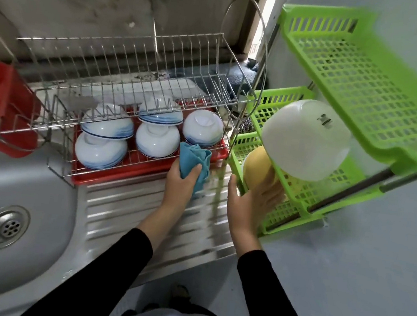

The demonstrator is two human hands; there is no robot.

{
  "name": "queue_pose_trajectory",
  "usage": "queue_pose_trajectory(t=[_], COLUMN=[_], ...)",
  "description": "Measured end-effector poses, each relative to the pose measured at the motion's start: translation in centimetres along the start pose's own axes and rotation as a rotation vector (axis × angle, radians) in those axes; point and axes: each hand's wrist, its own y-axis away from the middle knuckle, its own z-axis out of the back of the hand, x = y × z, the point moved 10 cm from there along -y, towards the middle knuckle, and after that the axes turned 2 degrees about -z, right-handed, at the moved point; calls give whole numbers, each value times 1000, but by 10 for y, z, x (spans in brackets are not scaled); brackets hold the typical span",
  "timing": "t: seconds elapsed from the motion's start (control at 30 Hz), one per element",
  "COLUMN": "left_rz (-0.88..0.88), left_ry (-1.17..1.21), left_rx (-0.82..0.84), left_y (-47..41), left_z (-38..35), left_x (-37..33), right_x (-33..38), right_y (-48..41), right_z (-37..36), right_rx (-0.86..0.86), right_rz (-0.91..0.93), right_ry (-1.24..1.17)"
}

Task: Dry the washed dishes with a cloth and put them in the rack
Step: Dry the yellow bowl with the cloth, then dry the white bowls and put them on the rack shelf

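My left hand (181, 180) grips a bunched blue cloth (194, 160) just in front of the wire dish rack (136, 52). Several white-and-blue bowls (155, 139) lie upside down on the rack's lower level, over a red tray (147, 176). My right hand (249, 202) holds a yellow bowl (256, 166) at the front edge of the green plastic rack's lower shelf (302, 195). The hand is blurred by motion. A large white bowl (307, 138) sits upside down on that shelf just above the yellow one.
A steel sink (13, 199) with a round drain (6, 226) lies at the left, its ribbed drainboard (142, 215) under my hands. A red cutlery holder (1, 106) hangs on the wire rack's left end. The green rack's upper shelf (356, 79) holds nothing.
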Motion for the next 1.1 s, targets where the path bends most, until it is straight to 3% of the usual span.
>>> queue_pose_trajectory(t=[0.13, 0.37, 0.63, 0.83, 1.1], left_rz=[-25, -47, -43, -76, -96], left_ry=[-1, 12, -4, 40, -45], left_rx=[-66, -226, -416, -609, -910], left_y=[8, 46, 96, 165, 312], left_z=[17, 74, 184, 307, 499], left_x=[-2, -2, -2, -11, -23], right_x=[28, 89, 157, 230, 296], right_y=[10, 58, 150, 275, 503], right_z=[-2, -14, -52, -73, -94], right_rx=[-2, 138, 439, 615, 878], right_rz=[243, 622, 883, 1191, 1366], right_ry=[-94, -267, -154, 25, 115])
